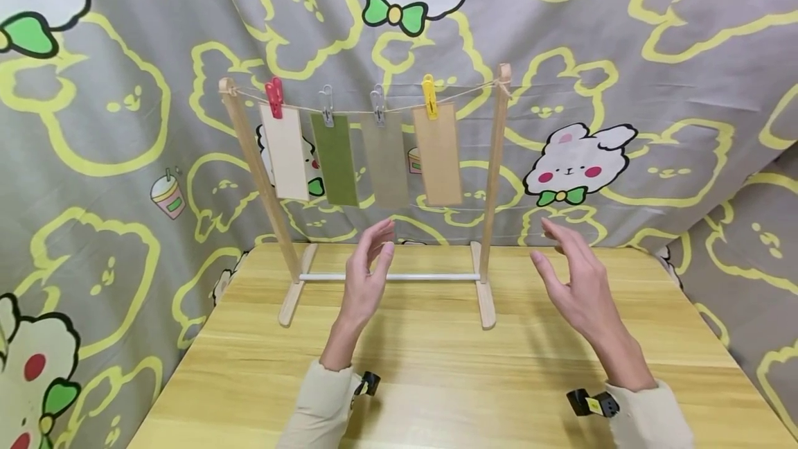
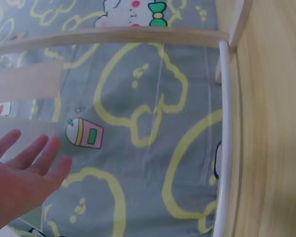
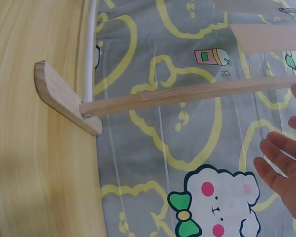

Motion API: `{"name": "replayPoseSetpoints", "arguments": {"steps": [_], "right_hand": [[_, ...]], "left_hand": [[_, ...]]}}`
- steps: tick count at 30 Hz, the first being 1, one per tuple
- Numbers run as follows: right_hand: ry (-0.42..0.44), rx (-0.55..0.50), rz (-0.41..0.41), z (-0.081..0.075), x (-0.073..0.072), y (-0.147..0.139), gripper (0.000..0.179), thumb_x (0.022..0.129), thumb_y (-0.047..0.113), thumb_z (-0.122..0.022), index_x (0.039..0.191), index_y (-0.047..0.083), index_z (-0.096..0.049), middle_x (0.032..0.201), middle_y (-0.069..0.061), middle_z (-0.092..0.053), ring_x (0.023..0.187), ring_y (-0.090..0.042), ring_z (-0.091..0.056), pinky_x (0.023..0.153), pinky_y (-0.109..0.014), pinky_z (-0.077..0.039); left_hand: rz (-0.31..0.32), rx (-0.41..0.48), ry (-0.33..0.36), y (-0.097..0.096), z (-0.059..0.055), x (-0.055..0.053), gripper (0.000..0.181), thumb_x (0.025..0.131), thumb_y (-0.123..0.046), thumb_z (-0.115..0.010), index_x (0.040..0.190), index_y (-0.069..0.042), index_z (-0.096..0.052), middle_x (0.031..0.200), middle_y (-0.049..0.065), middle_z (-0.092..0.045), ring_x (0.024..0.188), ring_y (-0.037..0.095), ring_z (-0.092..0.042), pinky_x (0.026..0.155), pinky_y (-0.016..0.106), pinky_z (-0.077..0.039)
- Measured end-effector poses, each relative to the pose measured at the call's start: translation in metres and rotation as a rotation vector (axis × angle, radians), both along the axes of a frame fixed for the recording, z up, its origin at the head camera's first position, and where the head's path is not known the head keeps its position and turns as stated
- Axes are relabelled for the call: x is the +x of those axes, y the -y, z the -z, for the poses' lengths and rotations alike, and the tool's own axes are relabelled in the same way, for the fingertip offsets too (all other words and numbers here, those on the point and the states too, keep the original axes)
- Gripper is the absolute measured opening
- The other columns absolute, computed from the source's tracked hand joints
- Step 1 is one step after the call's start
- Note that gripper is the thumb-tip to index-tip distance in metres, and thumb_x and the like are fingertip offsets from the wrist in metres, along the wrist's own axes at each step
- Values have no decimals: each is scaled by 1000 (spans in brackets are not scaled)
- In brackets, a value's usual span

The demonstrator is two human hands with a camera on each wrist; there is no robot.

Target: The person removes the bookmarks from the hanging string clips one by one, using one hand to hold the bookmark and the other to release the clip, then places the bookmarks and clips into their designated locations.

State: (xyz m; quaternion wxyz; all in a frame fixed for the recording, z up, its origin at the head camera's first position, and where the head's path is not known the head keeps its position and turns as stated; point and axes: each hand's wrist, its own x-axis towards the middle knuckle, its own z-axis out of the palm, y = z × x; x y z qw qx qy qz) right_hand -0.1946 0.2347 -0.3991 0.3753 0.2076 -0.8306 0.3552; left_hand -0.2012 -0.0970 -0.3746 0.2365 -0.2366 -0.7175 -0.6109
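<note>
My left hand (image 1: 368, 272) hovers in front of the rack's white crossbar (image 1: 430, 277), fingers loosely bent and holding nothing. To the right of the wooden rack (image 1: 496, 179), my right hand (image 1: 580, 286) is raised, also holding nothing. A string between the two posts bears a cream strip (image 1: 285, 158) under a red clothespin (image 1: 274, 98). Beside it hang a green strip (image 1: 337, 165) and a grey-brown strip (image 1: 384, 165), each under a grey clothespin. The tan strip (image 1: 439, 158) hangs from a yellow clothespin (image 1: 430, 98). In both wrist views the fingers are spread, apart from the strips.
The rack's feet (image 1: 487, 307) stand on a wood-grain table (image 1: 430, 380) near its back edge. A grey curtain (image 1: 661, 89) with cartoon animals and yellow outlines hangs behind and at the sides. Dark wrist cameras (image 1: 592, 404) sit at both cuffs.
</note>
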Motion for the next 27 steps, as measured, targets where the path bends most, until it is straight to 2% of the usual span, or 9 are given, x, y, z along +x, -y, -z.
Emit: {"name": "replayPoseSetpoints", "arguments": {"steps": [7,16,22,27], "right_hand": [[-27,-23,-31,-5,-4,10,62,89,-1,-75,147,9,-55,133,-16,-62,120,-30,-57,104,-13,-39],[-59,-24,-46,-18,-10,20,63,85,-1,-79,144,8,-58,131,-14,-64,117,-31,-60,103,-14,-40],[-69,-19,-64,-22,-14,26,62,85,-2,-79,143,7,-58,132,-14,-63,116,-32,-60,103,-14,-41],[-79,-19,-73,-26,-16,32,60,85,-1,-79,142,5,-59,129,-14,-65,115,-32,-61,103,-16,-43]], "left_hand": [[40,56,11,-6,-4,-5,37,103,3,-54,137,15,-50,136,30,-57,125,45,-55,109,56,-45],[48,144,12,-16,-8,-13,35,100,7,-56,134,17,-51,134,31,-56,123,49,-55,109,59,-44],[30,140,4,-19,9,-31,38,99,6,-60,136,11,-53,136,27,-58,124,45,-56,109,59,-44],[40,160,-20,-20,15,-39,36,101,0,-61,136,7,-56,136,19,-59,124,39,-57,109,42,-48]]}}
